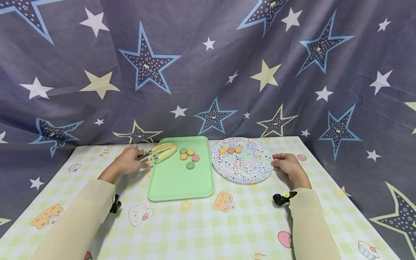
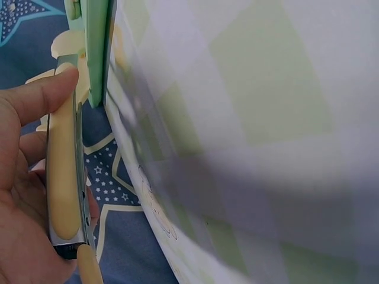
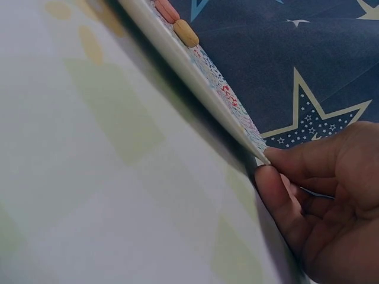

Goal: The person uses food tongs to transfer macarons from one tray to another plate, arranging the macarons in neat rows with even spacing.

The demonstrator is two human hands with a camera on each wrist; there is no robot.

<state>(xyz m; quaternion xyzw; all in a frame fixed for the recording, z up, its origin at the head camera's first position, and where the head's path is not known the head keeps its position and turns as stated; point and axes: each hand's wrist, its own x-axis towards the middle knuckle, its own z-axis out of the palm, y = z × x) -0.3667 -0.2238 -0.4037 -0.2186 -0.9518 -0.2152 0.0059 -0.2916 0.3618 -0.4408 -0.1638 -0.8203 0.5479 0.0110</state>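
Observation:
My left hand (image 1: 128,160) grips a pair of tongs (image 2: 63,171) with pale yellow handles and scalloped yellow ends. Those ends reach over the left edge of a light green tray (image 1: 180,185), pointing at a loose cluster of macarons. In it are a green macaron (image 1: 190,165), a pink macaron (image 1: 195,158) and several others in orange and green. Right of the tray, my right hand (image 1: 289,166) pinches the rim of a round, color-speckled plate (image 1: 242,169) between thumb and fingers. Near the plate's far side, a pink macaron (image 1: 230,150) sits between two yellow ones.
A checked tablecloth (image 1: 182,231) with cartoon prints covers the table. Behind the tray and plate hangs a dark star-patterned curtain (image 1: 195,76), close to the table's far edge. The tray and plate stand side by side with a narrow gap between them.

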